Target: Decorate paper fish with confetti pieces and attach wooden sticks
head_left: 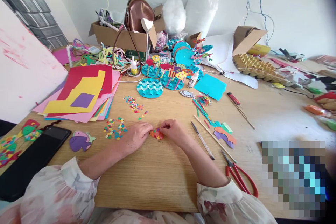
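Observation:
A small orange-red paper fish (pixel 158 133) with coloured pieces on it lies on the wooden table (pixel 147 182) between my hands. My left hand (pixel 137 135) is closed in a pinch at the fish's left end. At its upper right edge, my right hand (pixel 173 130) has thumb and forefinger pressed together; whatever they may hold is too small to name. Round paper dots (pixel 115 127) are scattered beside my left hand. Small paper triangles (pixel 133 104) lie farther back. A purple and pink paper fish (pixel 80 141) rests to the left.
Red-handled scissors (pixel 237 174), a pen (pixel 202 140) and a wooden stick (pixel 215 138) lie right of my right hand. Coloured paper sheets (pixel 78 92) are stacked at the left, near a black phone (pixel 36 161). Glue bottles (pixel 193 79) and blue wavy discs (pixel 149 88) stand farther back.

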The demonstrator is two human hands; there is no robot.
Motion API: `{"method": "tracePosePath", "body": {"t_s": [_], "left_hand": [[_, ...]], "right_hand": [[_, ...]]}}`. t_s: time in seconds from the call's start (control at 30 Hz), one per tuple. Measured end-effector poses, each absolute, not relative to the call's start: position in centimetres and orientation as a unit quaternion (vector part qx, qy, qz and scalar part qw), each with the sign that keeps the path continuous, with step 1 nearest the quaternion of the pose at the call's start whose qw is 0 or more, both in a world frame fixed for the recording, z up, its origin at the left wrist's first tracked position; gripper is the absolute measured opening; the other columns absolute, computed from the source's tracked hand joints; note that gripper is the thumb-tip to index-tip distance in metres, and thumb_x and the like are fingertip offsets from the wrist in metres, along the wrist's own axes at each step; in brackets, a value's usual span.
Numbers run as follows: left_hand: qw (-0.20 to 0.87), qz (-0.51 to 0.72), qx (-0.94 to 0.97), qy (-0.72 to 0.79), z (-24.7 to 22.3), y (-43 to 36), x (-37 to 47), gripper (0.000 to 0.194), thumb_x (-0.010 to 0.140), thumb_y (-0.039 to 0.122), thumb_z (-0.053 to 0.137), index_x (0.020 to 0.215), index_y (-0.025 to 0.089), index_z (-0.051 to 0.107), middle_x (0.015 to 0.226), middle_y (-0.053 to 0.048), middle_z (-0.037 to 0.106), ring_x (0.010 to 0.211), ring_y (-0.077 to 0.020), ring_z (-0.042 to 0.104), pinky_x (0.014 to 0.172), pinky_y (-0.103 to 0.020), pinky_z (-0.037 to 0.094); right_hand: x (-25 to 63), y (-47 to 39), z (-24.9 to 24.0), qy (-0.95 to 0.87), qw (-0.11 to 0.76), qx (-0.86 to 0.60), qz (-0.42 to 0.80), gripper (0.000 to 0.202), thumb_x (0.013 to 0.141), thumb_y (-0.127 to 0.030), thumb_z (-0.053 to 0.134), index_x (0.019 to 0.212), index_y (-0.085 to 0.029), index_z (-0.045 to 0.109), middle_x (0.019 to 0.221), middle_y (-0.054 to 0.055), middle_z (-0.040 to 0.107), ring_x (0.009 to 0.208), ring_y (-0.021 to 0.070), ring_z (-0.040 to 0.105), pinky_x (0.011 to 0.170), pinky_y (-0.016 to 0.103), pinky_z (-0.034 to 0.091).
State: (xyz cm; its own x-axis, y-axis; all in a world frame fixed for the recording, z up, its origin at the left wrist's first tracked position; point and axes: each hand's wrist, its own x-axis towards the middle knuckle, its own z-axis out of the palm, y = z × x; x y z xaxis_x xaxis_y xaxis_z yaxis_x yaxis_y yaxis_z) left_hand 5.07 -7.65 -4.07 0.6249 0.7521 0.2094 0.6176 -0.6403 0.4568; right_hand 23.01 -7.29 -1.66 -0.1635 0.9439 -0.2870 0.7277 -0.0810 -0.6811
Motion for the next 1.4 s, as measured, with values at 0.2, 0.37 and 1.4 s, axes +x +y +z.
{"method": "tracePosePath", "body": {"t_s": [0.2,0.37,1.4], "left_hand": [[0.167,0.199,0.891,0.371,-4.59,-7.85,4.94,0.028,0.079,0.001,0.037,0.087,0.015,0.06,0.084,-0.005,0.062,0.083,-0.016,0.058,0.075,-0.028,0.047],[0.164,0.194,0.893,0.37,-4.63,-8.02,4.96,0.028,0.08,0.001,0.036,0.087,0.014,0.06,0.085,-0.006,0.061,0.084,-0.0165,0.056,0.076,-0.028,0.046],[0.105,0.187,0.918,0.334,-5.12,-8.39,4.98,0.029,0.087,0.008,0.034,0.102,0.015,0.058,0.09,-0.006,0.059,0.087,-0.0167,0.053,0.079,-0.03,0.046]], "right_hand": [[22.91,-7.22,-1.74,-0.666,0.132,-0.634,0.37,0.016,0.067,-0.016,0.051,0.061,-0.016,0.067,0.055,-0.002,0.059,0.054,0.0092,0.047,0.05,0.02,0.03],[22.93,-7.08,-1.91,-0.666,0.127,-0.633,0.375,0.017,0.066,-0.016,0.051,0.063,-0.015,0.067,0.055,-0.002,0.058,0.053,0.0083,0.046,0.049,0.019,0.029],[22.44,-7.06,-2.1,-0.679,0.093,-0.657,0.315,0.011,0.065,-0.02,0.054,0.062,-0.018,0.064,0.062,0.001,0.062,0.058,0.0108,0.049,0.051,0.021,0.029]]}}
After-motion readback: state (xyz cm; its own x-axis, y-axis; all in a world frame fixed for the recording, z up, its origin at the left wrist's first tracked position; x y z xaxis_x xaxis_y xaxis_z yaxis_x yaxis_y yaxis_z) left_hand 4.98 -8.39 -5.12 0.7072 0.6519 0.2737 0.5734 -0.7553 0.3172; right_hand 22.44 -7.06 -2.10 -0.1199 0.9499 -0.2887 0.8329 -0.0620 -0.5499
